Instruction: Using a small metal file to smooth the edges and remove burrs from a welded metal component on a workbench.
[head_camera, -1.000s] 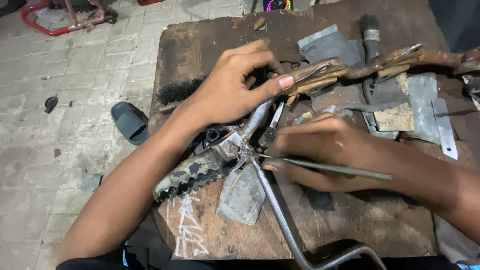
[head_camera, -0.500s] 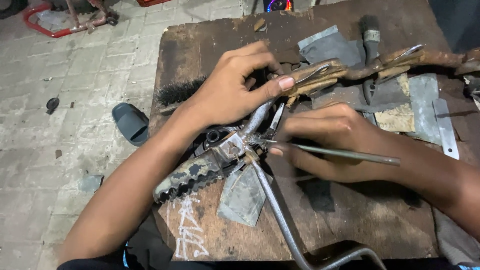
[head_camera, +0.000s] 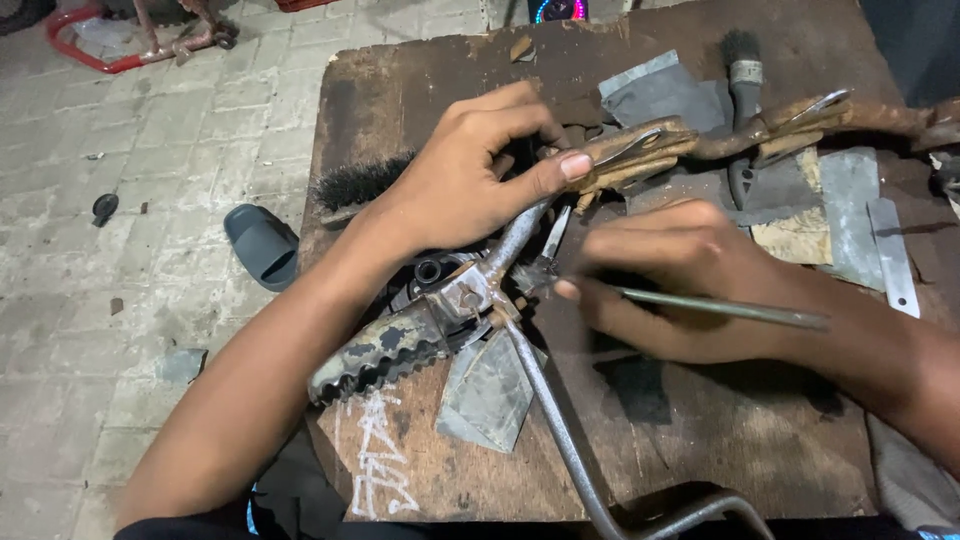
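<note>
My left hand (head_camera: 470, 175) grips the upper part of a bent metal lever (head_camera: 545, 395), a rusty pedal-like part with a toothed footpeg (head_camera: 385, 350) at its left end. The part lies on a dark wooden workbench (head_camera: 720, 440). My right hand (head_camera: 680, 275) holds a thin metal rod (head_camera: 720, 308) like a pen, its tip pointing left at the joint (head_camera: 470, 292) where peg and lever meet. The rod's other end sticks out to the right over my wrist. Under the joint sits a black round part (head_camera: 430, 272), mostly hidden.
A wire brush (head_camera: 355, 185), a paintbrush (head_camera: 742, 85), a rusty bent bracket (head_camera: 760, 125), grey metal sheet scraps (head_camera: 490, 390) and a flat metal strip (head_camera: 892, 255) lie on the bench. A dark sandal (head_camera: 262, 245) rests on the brick floor at left. A red frame (head_camera: 100, 45) stands far left.
My right hand has slid up and left with the rod, bringing its tip closer to the joint. My left hand keeps its grip in the same place.
</note>
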